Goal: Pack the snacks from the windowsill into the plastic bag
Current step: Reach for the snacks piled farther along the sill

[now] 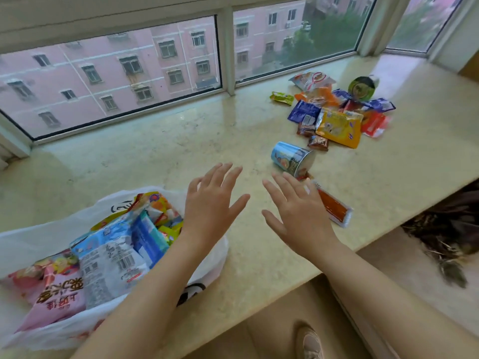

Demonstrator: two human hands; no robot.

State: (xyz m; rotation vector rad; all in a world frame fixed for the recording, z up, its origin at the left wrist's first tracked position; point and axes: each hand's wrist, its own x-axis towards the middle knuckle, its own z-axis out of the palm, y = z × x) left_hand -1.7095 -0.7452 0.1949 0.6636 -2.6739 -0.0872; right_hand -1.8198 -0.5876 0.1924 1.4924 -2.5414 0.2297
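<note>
The windowsill [181, 141] held loose snacks [337, 117]; left hand [211, 203] and right hand [298, 213] hovered released — the plastic bag [31, 242] was cut off at the frame's edge.

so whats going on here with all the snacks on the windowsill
A person is packing snacks into a white plastic bag on the windowsill. The bag already holds several packets. Both hands are open and hold nothing: the left hand beside the bag, the right hand near a blue can on its side and an orange stick packet. A pile of small packets is not yet packed.
</note>
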